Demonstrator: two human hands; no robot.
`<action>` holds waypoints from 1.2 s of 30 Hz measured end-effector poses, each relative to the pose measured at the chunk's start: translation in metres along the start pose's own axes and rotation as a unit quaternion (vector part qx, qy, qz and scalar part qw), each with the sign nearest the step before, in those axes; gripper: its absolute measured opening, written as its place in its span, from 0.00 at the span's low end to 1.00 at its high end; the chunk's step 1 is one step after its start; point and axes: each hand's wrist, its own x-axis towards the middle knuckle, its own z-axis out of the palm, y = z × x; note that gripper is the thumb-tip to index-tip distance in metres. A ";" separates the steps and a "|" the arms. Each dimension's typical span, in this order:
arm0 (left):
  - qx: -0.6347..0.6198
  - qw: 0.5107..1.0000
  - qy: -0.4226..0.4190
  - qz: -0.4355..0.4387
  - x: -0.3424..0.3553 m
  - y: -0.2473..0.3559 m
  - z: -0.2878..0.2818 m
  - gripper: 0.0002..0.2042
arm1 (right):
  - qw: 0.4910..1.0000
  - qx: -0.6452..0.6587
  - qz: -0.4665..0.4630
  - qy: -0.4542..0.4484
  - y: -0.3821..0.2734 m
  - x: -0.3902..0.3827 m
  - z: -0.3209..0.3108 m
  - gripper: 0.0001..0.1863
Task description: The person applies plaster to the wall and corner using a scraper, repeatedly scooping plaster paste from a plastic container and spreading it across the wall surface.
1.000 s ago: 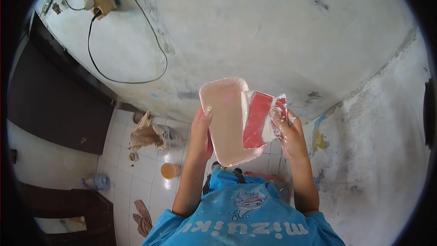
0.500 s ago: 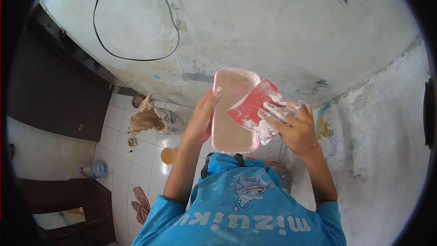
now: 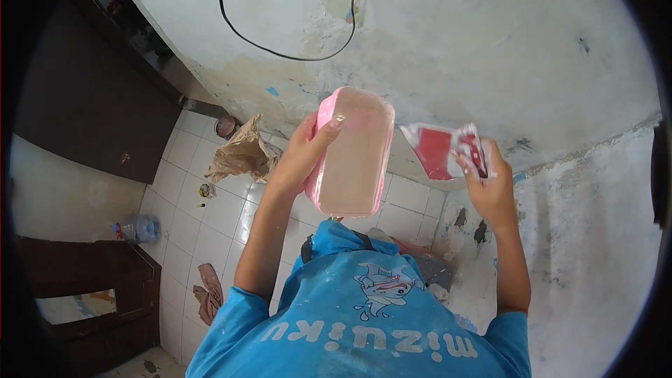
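My left hand is closed on the left wall of a pink rectangular tub, its thumb hooked over the rim. A pale, thin residue coats the inside of the tub. To its right, my right hand grips a red putty spreader smeared with white paste. The spreader's wide edge points left toward the tub, apart from it and in front of the wall. White paste also sticks to the right fingers.
A patchy, scraped wall rises ahead, with a black cable hanging on it. On the white tiled floor stand an open brown paper bag, a clear water bottle and a crumpled brown cloth. A dark door is at the left.
The red spreader has moved right, away from over the tub, and turned in my right hand. The tub is slightly higher and tilted. The view has shifted, so the cable appears further right.
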 end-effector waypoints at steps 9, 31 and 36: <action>0.242 0.965 -0.088 -0.057 -0.003 0.033 0.001 0.43 | 0.987 -0.022 0.097 -0.126 -0.039 0.040 0.020 0.16; 0.172 0.963 -0.177 -0.108 0.035 -0.043 0.003 0.35 | 0.800 0.469 0.335 -0.167 -0.014 -0.071 0.090 0.20; -0.030 0.984 -0.130 -0.115 0.037 -0.090 0.004 0.26 | 0.677 0.614 0.391 0.105 -0.005 -0.121 0.107 0.26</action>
